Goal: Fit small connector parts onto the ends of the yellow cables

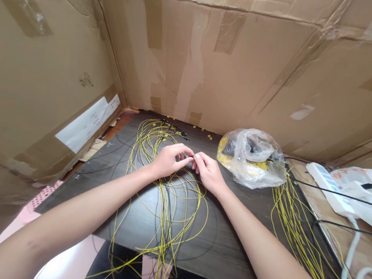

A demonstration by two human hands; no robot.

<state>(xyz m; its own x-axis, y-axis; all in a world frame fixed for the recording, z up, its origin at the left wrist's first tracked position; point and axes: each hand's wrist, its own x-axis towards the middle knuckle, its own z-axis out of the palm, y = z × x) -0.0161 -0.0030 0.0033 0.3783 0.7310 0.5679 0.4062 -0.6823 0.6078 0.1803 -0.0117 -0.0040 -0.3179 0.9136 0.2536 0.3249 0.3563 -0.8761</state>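
Over the middle of the dark table, my left hand point(172, 159) and my right hand point(207, 171) meet at the fingertips, both closed in a pinch. Between them they hold the end of a thin yellow cable, mostly hidden by the fingers. Beneath and around my hands lies a loose, looped bundle of yellow cables point(164, 209), which hangs over the table's front edge. Several black cable ends point(180, 132) lie together just beyond my left hand. Small yellow bits point(210, 137) are scattered near the back of the table.
A clear plastic bag point(254, 159) with black and yellow contents stands at the right. More yellow cables point(293, 216) run from beside it toward the front. A white power strip point(331, 189) lies further right. Cardboard walls point(189, 58) enclose the dark table point(225, 235) at back and sides.
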